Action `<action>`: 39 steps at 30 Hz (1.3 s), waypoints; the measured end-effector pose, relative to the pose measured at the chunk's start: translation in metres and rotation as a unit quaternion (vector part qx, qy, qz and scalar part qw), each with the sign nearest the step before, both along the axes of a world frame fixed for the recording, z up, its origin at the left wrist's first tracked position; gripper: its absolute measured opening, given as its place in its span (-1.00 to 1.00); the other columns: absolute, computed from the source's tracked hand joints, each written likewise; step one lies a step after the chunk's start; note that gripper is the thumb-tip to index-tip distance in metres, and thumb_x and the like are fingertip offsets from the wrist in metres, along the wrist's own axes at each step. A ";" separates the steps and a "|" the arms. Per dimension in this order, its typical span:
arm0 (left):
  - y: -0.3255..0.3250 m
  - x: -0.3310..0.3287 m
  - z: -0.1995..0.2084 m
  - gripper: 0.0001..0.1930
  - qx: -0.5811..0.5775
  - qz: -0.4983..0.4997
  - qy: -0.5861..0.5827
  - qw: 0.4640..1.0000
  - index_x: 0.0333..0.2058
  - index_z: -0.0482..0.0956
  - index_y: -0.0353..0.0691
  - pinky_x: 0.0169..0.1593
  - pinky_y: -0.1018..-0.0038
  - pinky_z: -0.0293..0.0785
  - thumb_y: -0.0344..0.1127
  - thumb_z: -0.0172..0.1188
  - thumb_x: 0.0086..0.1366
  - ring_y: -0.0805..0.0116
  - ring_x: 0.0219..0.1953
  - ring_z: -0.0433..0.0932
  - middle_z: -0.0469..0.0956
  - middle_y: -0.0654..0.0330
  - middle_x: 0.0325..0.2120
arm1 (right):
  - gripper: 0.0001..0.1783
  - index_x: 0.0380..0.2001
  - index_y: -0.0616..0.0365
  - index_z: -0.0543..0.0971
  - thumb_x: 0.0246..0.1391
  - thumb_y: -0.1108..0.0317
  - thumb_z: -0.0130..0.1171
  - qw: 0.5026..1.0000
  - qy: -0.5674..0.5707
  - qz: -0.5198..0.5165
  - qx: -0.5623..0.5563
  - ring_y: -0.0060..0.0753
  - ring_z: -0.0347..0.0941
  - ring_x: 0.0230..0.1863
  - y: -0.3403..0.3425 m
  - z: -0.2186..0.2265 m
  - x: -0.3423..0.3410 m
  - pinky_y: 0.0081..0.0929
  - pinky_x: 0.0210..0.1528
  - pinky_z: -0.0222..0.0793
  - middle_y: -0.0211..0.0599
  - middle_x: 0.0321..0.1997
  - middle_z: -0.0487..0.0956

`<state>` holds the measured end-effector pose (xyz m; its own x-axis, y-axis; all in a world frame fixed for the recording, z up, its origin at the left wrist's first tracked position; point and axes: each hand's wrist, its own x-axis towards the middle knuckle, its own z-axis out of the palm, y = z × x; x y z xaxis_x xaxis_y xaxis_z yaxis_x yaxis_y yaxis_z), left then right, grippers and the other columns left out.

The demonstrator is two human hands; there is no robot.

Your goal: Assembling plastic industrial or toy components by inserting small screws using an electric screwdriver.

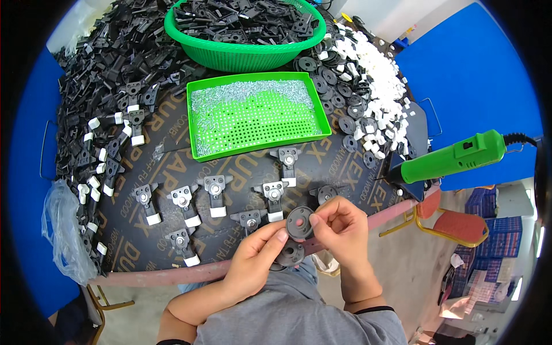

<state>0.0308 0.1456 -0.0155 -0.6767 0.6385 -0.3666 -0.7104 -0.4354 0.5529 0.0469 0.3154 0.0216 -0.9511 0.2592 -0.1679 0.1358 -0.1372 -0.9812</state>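
Note:
Over the table's near edge I hold a round black plastic disc (294, 230) with holes in it. My left hand (256, 257) grips its left rim between thumb and fingers. On the opposite rim, the thumb and fingers of my right hand (341, 231) are closed. Just below lies another black disc (291, 253), partly hidden by my left hand. Several black brackets with white end caps, such as one bracket (215, 192), are spread on the dark board in front of me. A black piece (327, 194) lies just beyond my right hand.
A green tray (192, 123) of small screws stands mid-table, with a green basket (247, 54) of black parts behind it. Black parts (109, 63) are heaped left, white caps (376, 75) and discs right. A green electric screwdriver (454, 157) sits at the right edge.

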 end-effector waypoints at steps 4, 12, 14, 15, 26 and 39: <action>-0.003 -0.001 0.000 -0.67 0.089 -0.019 -0.029 0.995 0.10 0.44 -0.38 -0.05 0.59 0.45 -0.31 -0.04 0.49 0.58 -0.13 0.48 0.55 0.24 -0.11 | -0.88 -0.41 0.28 0.48 0.04 0.67 0.21 0.999 -0.030 0.024 -0.003 -0.66 0.46 -0.37 0.000 0.003 0.004 -0.71 -0.35 0.39 -0.31 -0.34 0.53; -0.001 0.001 -0.009 -0.73 -0.124 -0.023 0.169 0.977 -0.14 0.57 -0.37 -0.20 0.65 0.31 -0.26 0.03 0.46 0.64 -0.31 0.36 0.47 0.38 -0.37 | -0.31 0.08 0.20 0.49 -0.23 0.42 0.45 0.827 0.216 0.272 0.443 -0.16 0.50 -0.05 0.019 0.041 -0.008 -0.30 0.00 0.40 -0.25 0.04 0.54; -0.002 -0.001 -0.004 -0.75 -0.124 -0.048 0.210 0.969 -0.25 0.56 -0.35 -0.25 0.62 0.29 -0.27 0.03 0.46 0.63 -0.36 0.32 0.43 0.39 -0.42 | -0.37 0.04 0.20 0.52 -0.21 0.42 0.43 0.811 0.213 0.294 0.459 -0.16 0.50 -0.06 0.021 0.043 -0.009 -0.30 -0.02 0.41 -0.25 0.03 0.54; -0.001 -0.001 -0.005 -0.75 -0.124 -0.050 0.211 0.968 -0.25 0.56 -0.35 -0.25 0.62 0.29 -0.27 0.03 0.46 0.63 -0.36 0.32 0.43 0.39 -0.42 | -0.43 0.00 0.20 0.55 -0.20 0.43 0.41 0.794 0.208 0.318 0.474 -0.16 0.49 -0.07 0.020 0.045 -0.009 -0.29 -0.03 0.42 -0.25 0.02 0.54; -0.005 -0.007 0.011 -0.69 -0.041 -0.109 0.088 0.989 0.09 0.47 -0.32 0.12 0.55 0.29 -0.37 0.06 0.43 0.54 0.00 0.39 0.49 0.26 -0.11 | -0.59 -0.19 0.13 0.58 -0.20 0.60 0.40 0.870 0.151 0.119 0.453 -0.55 0.43 -0.44 0.023 0.030 -0.057 -0.56 -0.37 0.44 -0.27 -0.02 0.56; -0.014 -0.007 0.007 -0.63 0.075 -0.134 0.024 0.988 0.11 0.35 -0.32 0.21 0.45 0.25 -0.50 -0.01 0.33 0.41 0.09 0.35 0.42 0.16 -0.01 | -0.62 -0.14 0.13 0.61 -0.12 0.54 0.37 0.828 0.159 0.100 0.528 -0.27 0.54 -0.14 0.026 -0.030 -0.077 -0.43 -0.21 0.50 -0.26 0.03 0.60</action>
